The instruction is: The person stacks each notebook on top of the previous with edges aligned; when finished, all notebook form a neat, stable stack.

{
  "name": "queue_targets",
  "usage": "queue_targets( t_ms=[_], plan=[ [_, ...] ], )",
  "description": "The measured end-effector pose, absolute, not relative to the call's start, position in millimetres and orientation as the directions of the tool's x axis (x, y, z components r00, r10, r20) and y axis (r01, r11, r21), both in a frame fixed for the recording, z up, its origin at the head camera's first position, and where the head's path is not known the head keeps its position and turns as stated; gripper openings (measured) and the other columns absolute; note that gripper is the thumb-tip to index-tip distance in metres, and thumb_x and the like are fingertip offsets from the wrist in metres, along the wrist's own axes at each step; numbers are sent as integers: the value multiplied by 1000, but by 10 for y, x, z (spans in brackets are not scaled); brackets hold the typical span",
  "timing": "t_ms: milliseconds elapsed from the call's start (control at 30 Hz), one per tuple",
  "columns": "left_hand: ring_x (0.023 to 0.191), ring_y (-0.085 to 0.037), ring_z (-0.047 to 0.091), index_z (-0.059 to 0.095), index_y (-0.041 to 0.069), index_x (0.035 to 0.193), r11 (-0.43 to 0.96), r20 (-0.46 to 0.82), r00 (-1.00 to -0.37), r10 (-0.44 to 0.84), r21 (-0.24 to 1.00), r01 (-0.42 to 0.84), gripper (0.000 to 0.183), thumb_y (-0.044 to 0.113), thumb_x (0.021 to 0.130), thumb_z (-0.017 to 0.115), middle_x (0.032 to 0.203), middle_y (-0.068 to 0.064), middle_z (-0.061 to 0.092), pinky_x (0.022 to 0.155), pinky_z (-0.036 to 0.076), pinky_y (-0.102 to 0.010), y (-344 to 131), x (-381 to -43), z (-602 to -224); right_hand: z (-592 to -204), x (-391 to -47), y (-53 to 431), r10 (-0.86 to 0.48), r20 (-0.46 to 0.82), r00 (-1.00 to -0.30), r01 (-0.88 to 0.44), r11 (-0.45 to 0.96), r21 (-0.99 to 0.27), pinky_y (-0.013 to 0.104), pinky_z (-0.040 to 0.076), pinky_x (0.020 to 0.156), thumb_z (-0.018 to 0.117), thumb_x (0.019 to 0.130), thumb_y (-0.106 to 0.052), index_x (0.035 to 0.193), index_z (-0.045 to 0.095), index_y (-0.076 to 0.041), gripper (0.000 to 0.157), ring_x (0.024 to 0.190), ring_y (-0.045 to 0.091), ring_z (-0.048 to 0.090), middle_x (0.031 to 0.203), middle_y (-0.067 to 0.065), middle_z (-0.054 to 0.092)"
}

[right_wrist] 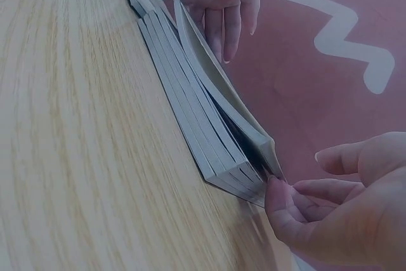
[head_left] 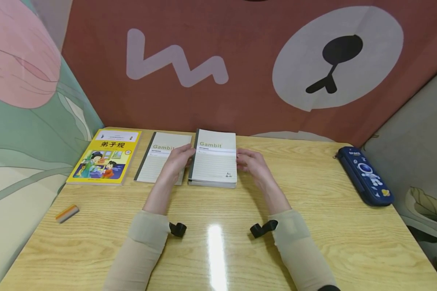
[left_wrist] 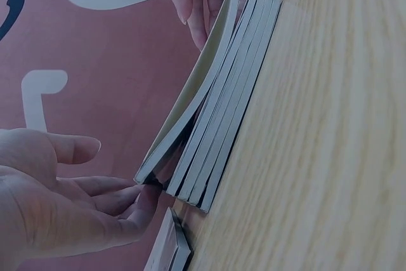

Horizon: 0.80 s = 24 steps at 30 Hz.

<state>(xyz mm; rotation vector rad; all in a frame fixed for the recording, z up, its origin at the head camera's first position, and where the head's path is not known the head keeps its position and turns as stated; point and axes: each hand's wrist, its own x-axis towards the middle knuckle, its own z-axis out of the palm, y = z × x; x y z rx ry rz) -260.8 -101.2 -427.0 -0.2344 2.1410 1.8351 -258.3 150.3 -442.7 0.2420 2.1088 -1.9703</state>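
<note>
A stack of notebooks lies on the table, its top notebook pale with a dark spine and "Gambit" on the cover. In both wrist views this top notebook is bowed, with a gap between its near edge and those below. My left hand touches the stack's left side, fingertips at the raised edge and thumb held off. At the opposite side my right hand has its fingertips against the top notebook's edge, thumb apart. Another Gambit notebook lies left of the stack, partly hidden by the left hand.
A yellow picture-cover book lies at the far left, with a small orange and grey eraser-like block in front. A blue astronaut pencil case is near the right edge. A printed wall covering stands behind the table.
</note>
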Motion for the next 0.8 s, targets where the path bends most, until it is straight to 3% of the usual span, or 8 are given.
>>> queue_targets(
  t_ms=[233, 467, 800],
  plan=[
    [154, -28, 36, 28, 3, 162, 176, -340, -938, 71, 930, -324, 62, 28, 108, 46, 166, -17, 37, 127, 34, -42, -1002, -2601, -4269, -4423, -2582, 1500, -40, -292, -956, 289, 69, -955, 44, 50, 115, 50, 107, -14, 152, 44, 3, 49, 115, 21, 60, 150, 23, 54],
    [154, -30, 37, 28, 5, 162, 210, -329, -942, 60, 927, -310, 62, 29, 108, 46, 167, -16, 34, 127, 34, -43, -1002, -2591, -4266, -4431, -2577, 1503, -50, -282, -958, 279, 67, -958, 45, 49, 116, 50, 107, -13, 154, 41, 4, 51, 126, 28, 57, 151, 23, 52],
    [157, -32, 31, 28, 5, 162, 272, -331, -942, 55, 913, -305, 62, 29, 108, 45, 167, -16, 34, 131, 25, -45, -1002, -2583, -4250, -4394, -2555, 1502, -46, -292, -955, 286, 105, -952, 44, 50, 115, 50, 108, -16, 156, 37, 3, 54, 130, 31, 57, 153, 22, 51]
  ],
)
